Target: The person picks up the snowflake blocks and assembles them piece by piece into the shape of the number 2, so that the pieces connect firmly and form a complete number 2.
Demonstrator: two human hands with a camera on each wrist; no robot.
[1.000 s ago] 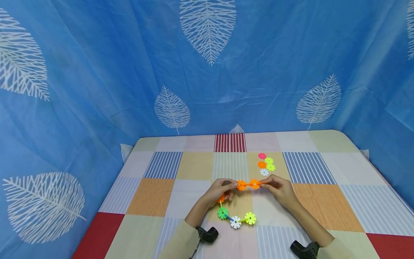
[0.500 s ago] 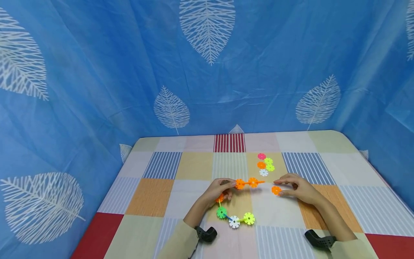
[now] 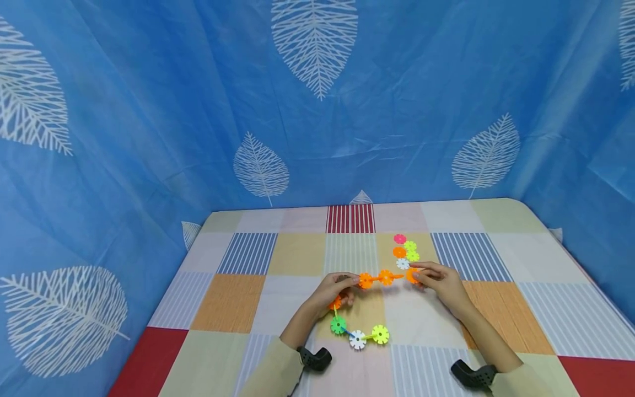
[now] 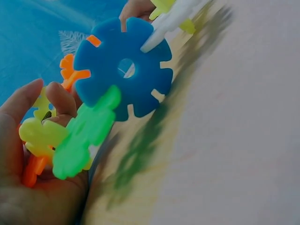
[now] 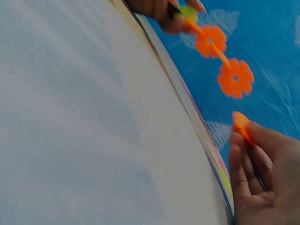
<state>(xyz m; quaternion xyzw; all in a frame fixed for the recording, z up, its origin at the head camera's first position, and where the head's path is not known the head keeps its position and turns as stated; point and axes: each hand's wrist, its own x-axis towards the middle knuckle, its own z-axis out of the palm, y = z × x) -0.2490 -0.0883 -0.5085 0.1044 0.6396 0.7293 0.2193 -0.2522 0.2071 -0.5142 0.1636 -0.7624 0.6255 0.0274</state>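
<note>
One petalled plastic disc [image 5: 241,124] sits in right fingers [image 5: 239,178].

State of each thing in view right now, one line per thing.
Left grip, holding the disc chain
Right grip, pinching the held orange disc
Disc chain, interlocked, ends unjoined
Held orange disc, separate from the disc chain
Loose pink disc, flat
Far loose yellow disc, flat
Loose orange disc, flat
Near loose yellow disc, flat
Loose white disc, flat
Tablecloth, spread out
Blue curtain, hanging, creased
</note>
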